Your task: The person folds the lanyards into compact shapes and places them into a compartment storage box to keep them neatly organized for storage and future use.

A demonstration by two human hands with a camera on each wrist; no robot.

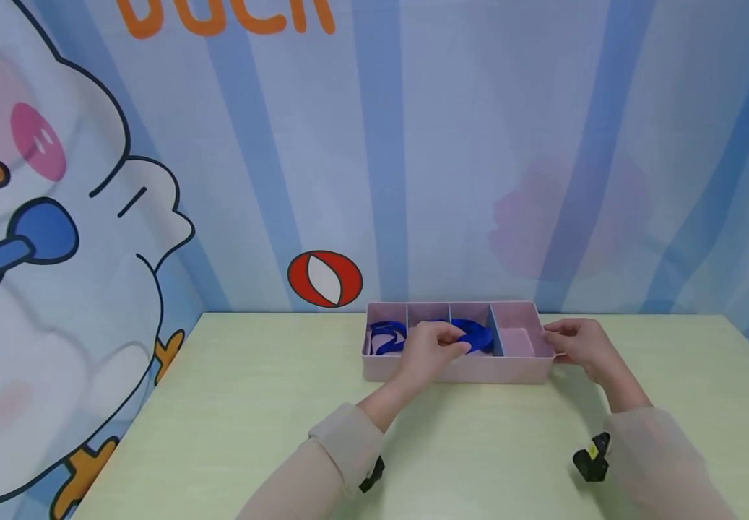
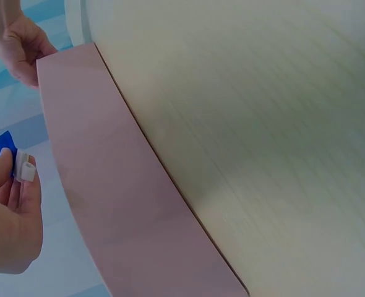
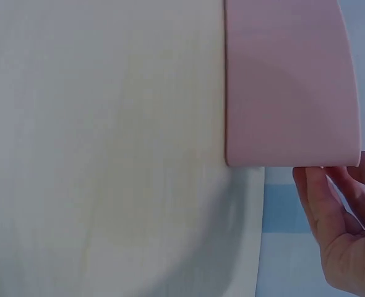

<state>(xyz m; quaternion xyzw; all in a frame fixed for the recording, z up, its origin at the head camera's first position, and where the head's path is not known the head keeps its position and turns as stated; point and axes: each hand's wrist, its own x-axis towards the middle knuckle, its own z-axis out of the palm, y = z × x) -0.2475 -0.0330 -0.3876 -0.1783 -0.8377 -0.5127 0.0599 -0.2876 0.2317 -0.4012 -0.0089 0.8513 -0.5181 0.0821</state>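
Note:
A long pink compartment box (image 1: 478, 370) stands near the back edge of the table, with its dividers running front to back. My left hand (image 1: 427, 352) is above its middle and pinches a blue lanyard (image 1: 476, 335) between thumb and fingers. In the left wrist view a small white plastic fitting (image 2: 25, 168) shows on the lanyard at the fingertips. More blue strap (image 1: 387, 336) lies looped in the leftmost compartment. My right hand (image 1: 583, 348) grips the box's right end, fingers against the end wall and at the rim. The strap in the middle compartments is partly hidden by my left hand.
The pale table (image 1: 250, 412) extends in front of the box and to both sides. A cloth backdrop (image 1: 446, 144) with blue stripes and a printed duck hangs right behind the table. Dark wrist devices (image 1: 591, 458) hang under the sleeves.

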